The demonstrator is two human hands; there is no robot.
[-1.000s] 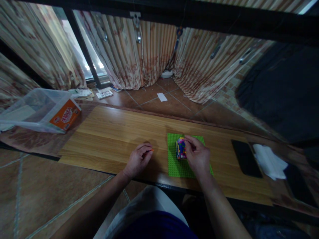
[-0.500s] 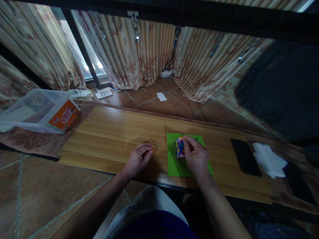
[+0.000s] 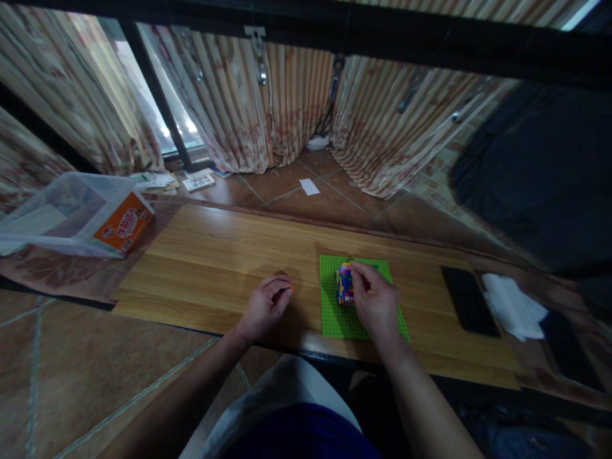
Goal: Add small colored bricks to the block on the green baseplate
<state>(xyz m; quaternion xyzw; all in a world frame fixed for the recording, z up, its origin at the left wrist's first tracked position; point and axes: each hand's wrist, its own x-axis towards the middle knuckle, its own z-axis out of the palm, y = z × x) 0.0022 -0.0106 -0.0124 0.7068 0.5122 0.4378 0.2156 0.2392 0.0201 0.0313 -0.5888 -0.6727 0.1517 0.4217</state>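
Observation:
A green studded baseplate [image 3: 332, 325] lies on the wooden board, right of its middle. On it stands a small block of many-coloured toy bricks [image 3: 344, 287], mostly blue with pink, yellow and red. My right hand [image 3: 376, 296] is closed at the block's upper right side, thumb and forefinger pinched at its top edge; whatever is between those fingertips is hidden. Left of the baseplate, just over the wood, my left hand [image 3: 268, 303] pinches a tiny orange toy brick [image 3: 291, 288], of which only a bit shows.
The wooden board [image 3: 205, 255] spans the low table. A dark flat panel [image 3: 469, 301] lies at its right, beside white crumpled paper or cloth [image 3: 514, 306]. A clear plastic bin [image 3: 81, 204] with an orange label stands at the far left. Curtains [image 3: 296, 108] hang behind.
Both hands stay almost still, the right at the brick block and the left with its orange brick. The view has shifted very slightly.

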